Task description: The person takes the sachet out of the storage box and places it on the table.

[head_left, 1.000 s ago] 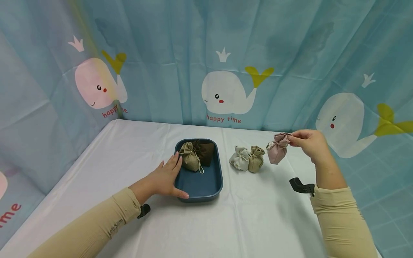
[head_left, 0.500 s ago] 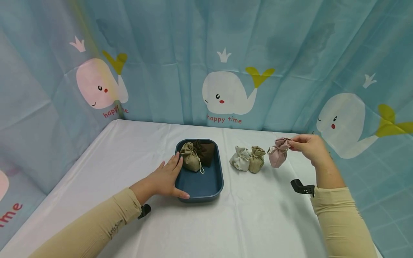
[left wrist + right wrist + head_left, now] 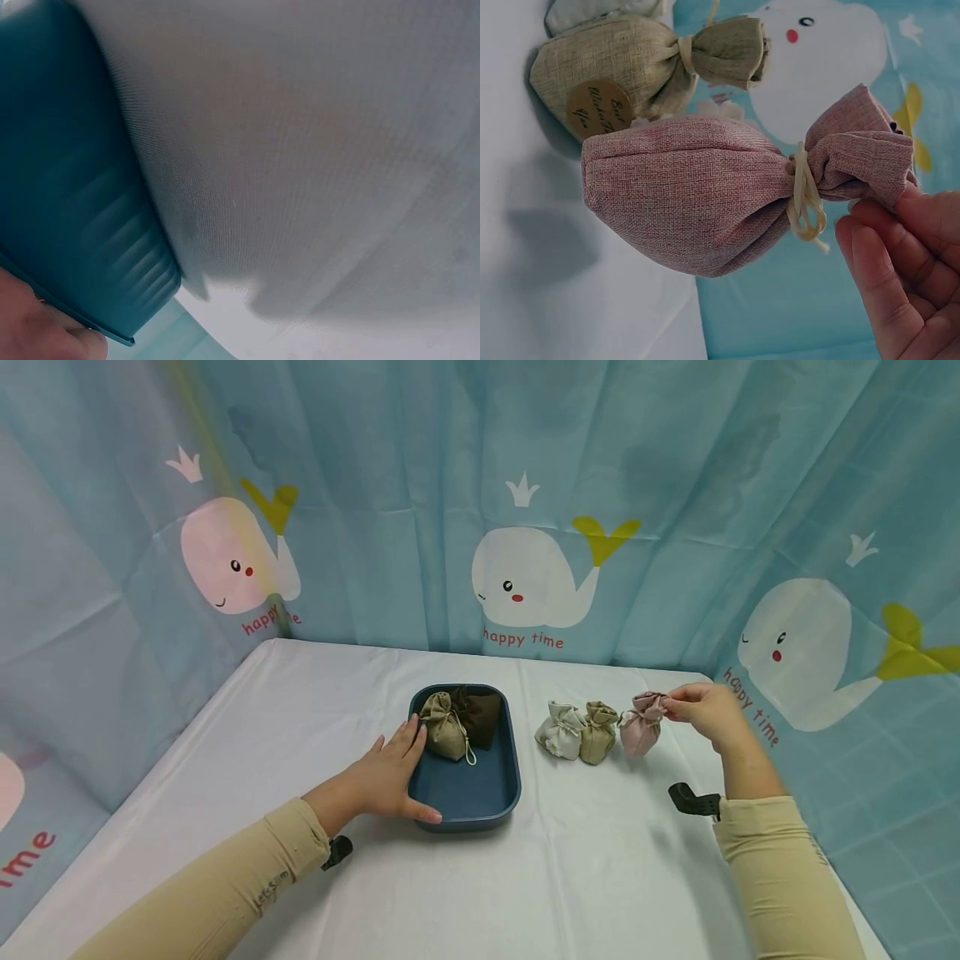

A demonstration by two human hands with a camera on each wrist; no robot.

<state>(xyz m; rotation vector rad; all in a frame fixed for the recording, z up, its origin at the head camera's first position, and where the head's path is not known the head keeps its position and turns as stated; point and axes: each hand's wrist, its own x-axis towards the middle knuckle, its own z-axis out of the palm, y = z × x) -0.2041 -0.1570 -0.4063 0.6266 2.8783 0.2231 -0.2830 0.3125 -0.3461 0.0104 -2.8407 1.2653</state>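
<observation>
My right hand pinches the gathered top of a pink drawstring pouch. In the right wrist view the pouch shows its cream cord tied at the neck. Just left of it stand an olive-tan pouch and a white pouch, side by side. My left hand rests with spread, straight fingers along the left rim of a dark blue tray. Inside that tray, toward the back, sit a khaki pouch with a cord loop and a dark brown pouch.
A white cloth covers the table. Behind it hangs a light blue curtain printed with whales. The tan pouch in the right wrist view carries a round brown tag with handwriting.
My right hand has lowered the pink pouch toward the tabletop, ending close beside the olive-tan pouch. The left hand stays at the tray, and the other pouches have not moved.
</observation>
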